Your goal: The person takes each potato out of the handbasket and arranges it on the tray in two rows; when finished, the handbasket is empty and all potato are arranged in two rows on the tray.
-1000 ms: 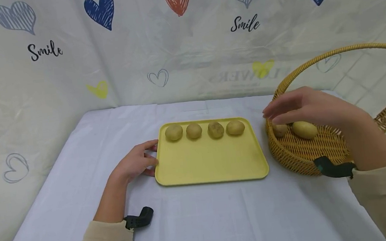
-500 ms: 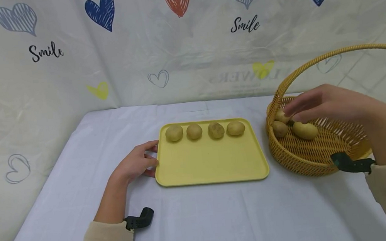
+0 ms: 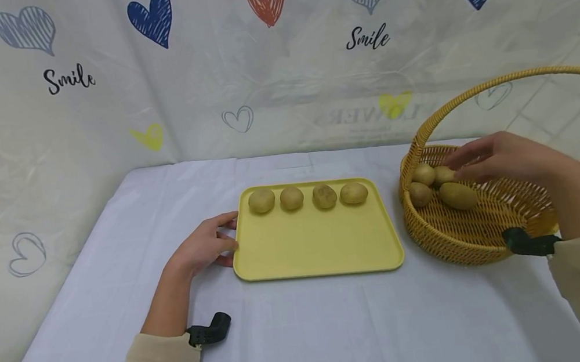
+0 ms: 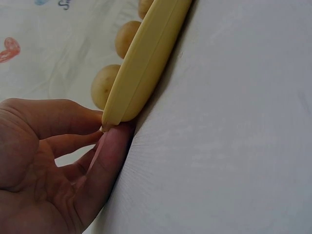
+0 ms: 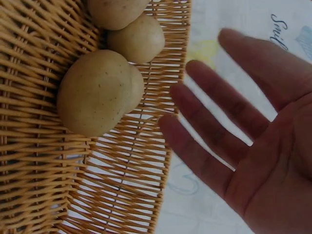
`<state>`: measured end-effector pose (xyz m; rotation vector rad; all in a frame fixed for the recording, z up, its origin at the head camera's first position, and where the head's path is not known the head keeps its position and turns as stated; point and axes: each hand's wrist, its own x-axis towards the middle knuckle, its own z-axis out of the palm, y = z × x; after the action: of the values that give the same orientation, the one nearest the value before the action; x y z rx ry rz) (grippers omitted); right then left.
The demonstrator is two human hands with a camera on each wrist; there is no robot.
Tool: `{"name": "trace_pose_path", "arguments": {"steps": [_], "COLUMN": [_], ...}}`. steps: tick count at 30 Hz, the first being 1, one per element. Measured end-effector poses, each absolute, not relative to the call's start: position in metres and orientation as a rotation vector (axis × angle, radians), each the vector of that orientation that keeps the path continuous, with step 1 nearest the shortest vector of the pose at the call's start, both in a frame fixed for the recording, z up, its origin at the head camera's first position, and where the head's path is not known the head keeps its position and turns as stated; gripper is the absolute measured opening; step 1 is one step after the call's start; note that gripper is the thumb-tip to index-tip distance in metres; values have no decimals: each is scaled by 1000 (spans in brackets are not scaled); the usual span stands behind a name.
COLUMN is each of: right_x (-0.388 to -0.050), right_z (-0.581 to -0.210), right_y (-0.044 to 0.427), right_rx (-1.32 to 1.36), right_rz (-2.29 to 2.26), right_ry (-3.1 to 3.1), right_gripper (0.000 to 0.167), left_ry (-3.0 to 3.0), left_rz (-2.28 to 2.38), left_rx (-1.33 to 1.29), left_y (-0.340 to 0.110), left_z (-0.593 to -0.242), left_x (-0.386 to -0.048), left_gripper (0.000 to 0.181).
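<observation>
On the left, my left hand pinches the left rim of the yellow tray; in the left wrist view its thumb and a finger meet the tray edge. Several potatoes stand in a row along the tray's far side, such as one round potato. My right hand hovers over the wicker basket, fingers spread and holding nothing. Beside its fingertips lies a potato, with others around it. The right wrist view shows the open palm near the potatoes.
A tall arched handle rises over the basket, which stands right of the tray. White cloth covers the table. A pale curtain printed with hearts hangs behind.
My right hand has moved right from the basket's left rim to over its inside, uncovering more potatoes. My left hand and the tray have stayed put.
</observation>
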<state>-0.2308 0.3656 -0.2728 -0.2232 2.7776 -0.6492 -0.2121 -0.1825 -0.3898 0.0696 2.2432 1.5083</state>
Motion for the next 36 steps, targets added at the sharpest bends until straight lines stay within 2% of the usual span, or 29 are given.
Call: {"name": "trace_pose_path", "arguments": {"steps": [8, 16, 26, 36], "right_x": [-242, -249, -256, -257], "right_z": [-285, -297, -316, -320], "right_y": [382, 390, 396, 397], "right_rx": [-204, -222, -137, -152], "right_rz": [-648, -658, -801, -764], "right_ry": [2740, 2640, 2447, 2495], "right_gripper": [53, 48, 70, 67], "left_ry": [2257, 2251, 2249, 2247], "left_rz": [1499, 1497, 1501, 1505], "left_rx": [60, 60, 62, 72], "left_y": [-183, -183, -183, -183], "left_z": [-391, -391, -389, -390], "left_x": [-213, -213, -213, -212], "left_gripper": [77, 78, 77, 77]}}
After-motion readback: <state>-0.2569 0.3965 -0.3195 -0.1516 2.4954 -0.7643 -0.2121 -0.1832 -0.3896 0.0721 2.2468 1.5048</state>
